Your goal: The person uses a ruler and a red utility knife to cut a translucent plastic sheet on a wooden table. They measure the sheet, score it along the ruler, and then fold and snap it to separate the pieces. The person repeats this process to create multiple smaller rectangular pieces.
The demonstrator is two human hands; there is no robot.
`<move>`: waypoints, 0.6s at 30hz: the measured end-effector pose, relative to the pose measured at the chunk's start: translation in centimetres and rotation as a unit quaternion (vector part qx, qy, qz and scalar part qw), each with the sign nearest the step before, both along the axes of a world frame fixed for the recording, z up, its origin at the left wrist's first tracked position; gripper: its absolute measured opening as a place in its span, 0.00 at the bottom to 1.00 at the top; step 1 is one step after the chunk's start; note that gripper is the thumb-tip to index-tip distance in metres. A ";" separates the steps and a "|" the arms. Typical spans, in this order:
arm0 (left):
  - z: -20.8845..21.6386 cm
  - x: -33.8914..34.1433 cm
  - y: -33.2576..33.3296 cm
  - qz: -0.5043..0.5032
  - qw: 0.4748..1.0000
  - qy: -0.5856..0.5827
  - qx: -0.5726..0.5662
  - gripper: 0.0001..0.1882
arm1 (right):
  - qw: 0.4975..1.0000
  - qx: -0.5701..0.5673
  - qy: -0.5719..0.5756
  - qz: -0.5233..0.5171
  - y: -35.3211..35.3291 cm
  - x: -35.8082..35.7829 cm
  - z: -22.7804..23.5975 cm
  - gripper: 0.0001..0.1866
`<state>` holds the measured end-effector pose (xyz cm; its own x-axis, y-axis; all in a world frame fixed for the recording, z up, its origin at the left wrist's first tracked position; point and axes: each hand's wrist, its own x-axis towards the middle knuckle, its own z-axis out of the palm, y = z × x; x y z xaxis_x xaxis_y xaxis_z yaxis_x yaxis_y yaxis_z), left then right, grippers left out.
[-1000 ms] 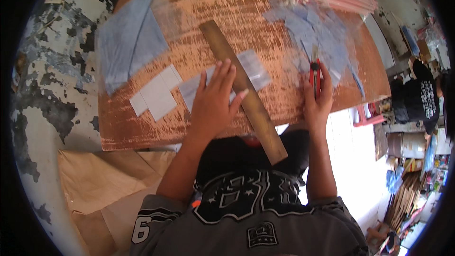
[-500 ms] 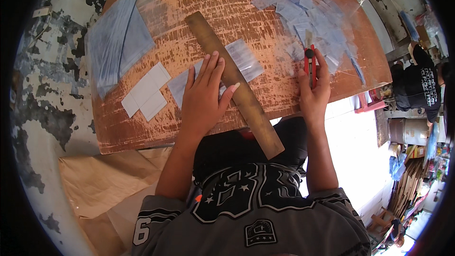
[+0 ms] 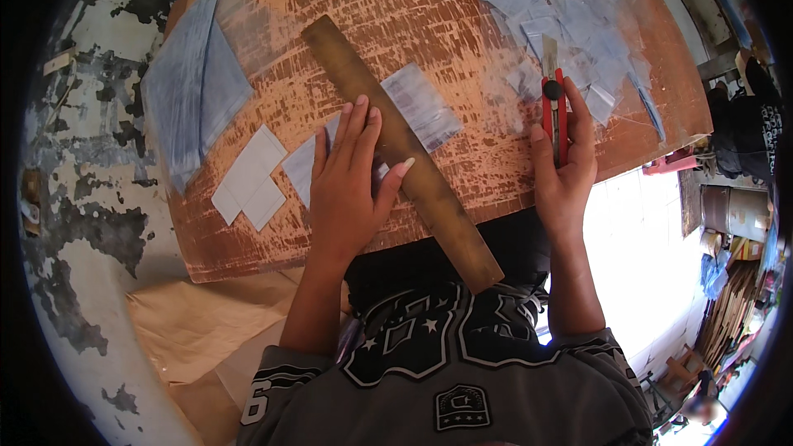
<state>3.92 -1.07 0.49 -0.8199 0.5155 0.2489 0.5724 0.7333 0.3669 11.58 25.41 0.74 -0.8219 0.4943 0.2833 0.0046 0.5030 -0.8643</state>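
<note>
My left hand [image 3: 347,190] lies flat with its fingers stretched out, pressing on a translucent bluish plastic sheet [image 3: 417,111] and along the left edge of a long brown ruler-like strip [image 3: 396,140]. The strip crosses the sheet at a slant, and its near end juts past the table edge over my lap. My right hand [image 3: 568,177] is wrapped round a red box cutter [image 3: 555,116] with a black slider. Its blade is out and points away from me, above the table's right side and apart from the sheet.
White paper pieces with drawn lines [image 3: 252,173] lie left of my left hand. Farther left is a stack of bluish plastic sheets [image 3: 194,91]. Many cut plastic pieces [image 3: 537,12] are heaped at the far right of the worn wooden table [image 3: 273,252]. Another person [image 3: 743,132] is at the right.
The whole view has shifted and turned slightly. My right hand, with the box cutter, is a little farther right from my left hand. The left hand still presses the sheet and strip.
</note>
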 end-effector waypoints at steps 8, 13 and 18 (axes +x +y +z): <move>-0.1 -0.1 0.1 -0.001 1.000 0.000 -0.001 0.36 | 1.000 0.012 0.013 0.004 0.1 -0.2 -0.4 0.32; 0.2 -0.2 0.2 -0.003 1.000 -0.002 -0.001 0.36 | 0.999 0.030 0.011 0.008 0.3 -0.4 -0.3 0.31; 0.0 -0.3 0.1 -0.007 1.000 0.000 -0.008 0.36 | 1.000 0.028 0.001 0.003 0.3 -0.4 -0.4 0.31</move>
